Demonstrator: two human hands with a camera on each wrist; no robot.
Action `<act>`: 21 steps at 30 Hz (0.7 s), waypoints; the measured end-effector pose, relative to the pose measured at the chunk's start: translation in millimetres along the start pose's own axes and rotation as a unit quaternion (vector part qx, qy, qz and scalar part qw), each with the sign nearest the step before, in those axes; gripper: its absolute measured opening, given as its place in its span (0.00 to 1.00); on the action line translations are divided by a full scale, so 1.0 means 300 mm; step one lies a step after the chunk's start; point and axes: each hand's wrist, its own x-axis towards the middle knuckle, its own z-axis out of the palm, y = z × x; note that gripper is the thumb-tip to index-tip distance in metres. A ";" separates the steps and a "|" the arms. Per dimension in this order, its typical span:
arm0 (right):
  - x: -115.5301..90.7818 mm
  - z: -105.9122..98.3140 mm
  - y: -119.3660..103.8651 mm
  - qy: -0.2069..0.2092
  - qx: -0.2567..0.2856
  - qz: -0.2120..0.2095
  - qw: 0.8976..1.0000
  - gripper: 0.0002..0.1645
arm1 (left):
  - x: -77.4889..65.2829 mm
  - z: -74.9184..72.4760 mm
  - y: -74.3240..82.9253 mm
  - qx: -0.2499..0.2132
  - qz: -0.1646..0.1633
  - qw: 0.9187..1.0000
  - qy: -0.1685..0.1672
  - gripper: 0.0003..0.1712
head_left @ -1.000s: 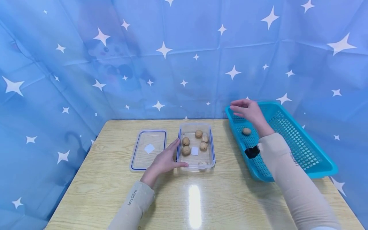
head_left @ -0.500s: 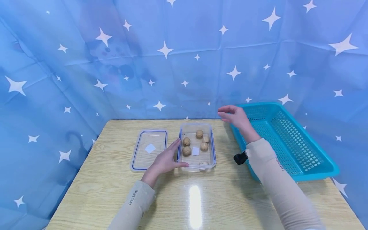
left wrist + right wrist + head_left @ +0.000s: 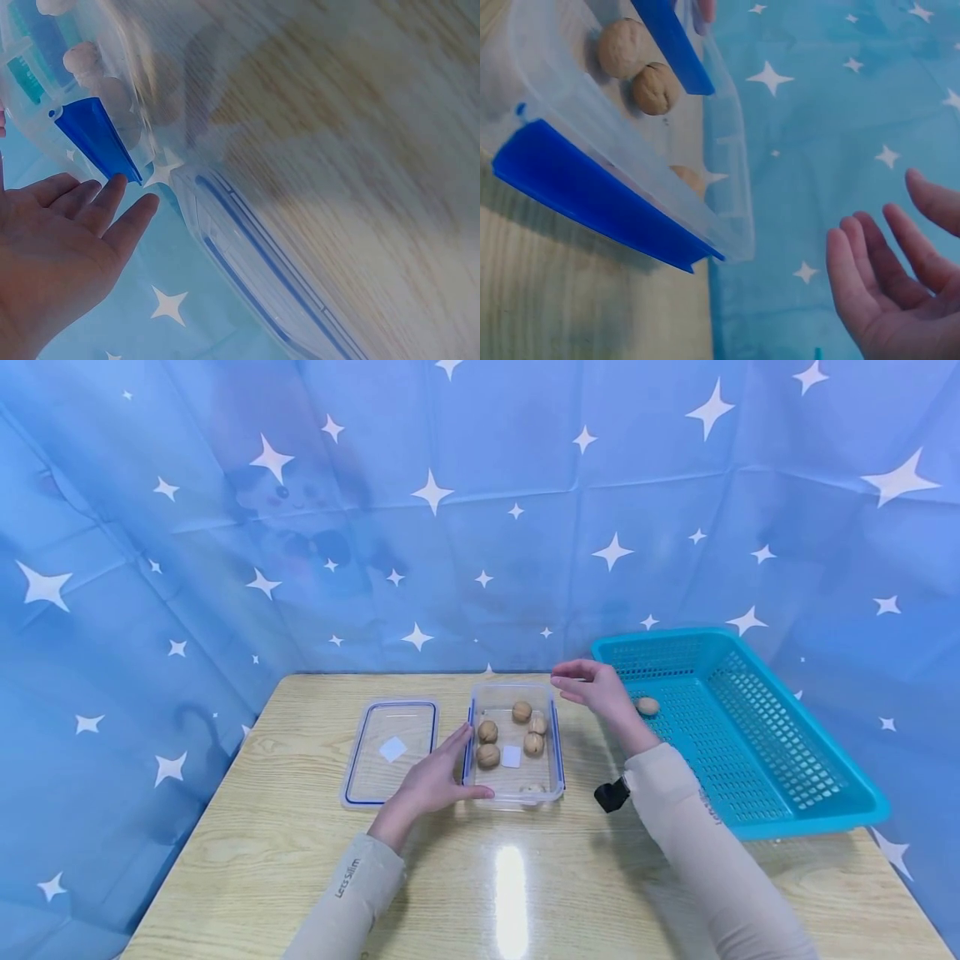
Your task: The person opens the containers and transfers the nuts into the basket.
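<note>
A clear plastic box with blue side latches holds several walnuts and a white square label. My left hand rests against the box's left side and front corner, fingers extended. In the left wrist view its fingertips lie by a blue latch. My right hand hovers by the box's far right corner. The right wrist view shows its fingers loosely bent, with nothing seen between them. Another walnut lies in a teal mesh basket, behind the right wrist.
Left of the box lies its clear lid with a blue seal, partly behind my left hand. The wooden table meets a blue starry curtain at its back edge. The basket stands at the table's right side.
My right hand has moved left and slightly down from over the basket to beside the box. The left hand stays at the box. The walnuts look unmoved.
</note>
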 end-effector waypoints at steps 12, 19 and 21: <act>0.002 0.078 0.074 -0.005 -0.004 -0.018 1.000 0.25 | 0.000 0.002 0.003 -0.002 -0.002 1.000 0.003 0.66; -0.024 0.143 0.098 -0.021 -0.036 -0.060 0.997 0.23 | 0.005 0.005 -0.001 0.004 -0.003 1.000 0.003 0.65; -0.031 0.164 0.102 -0.028 -0.039 -0.062 0.997 0.22 | 0.005 0.005 -0.002 0.007 -0.004 1.000 0.004 0.65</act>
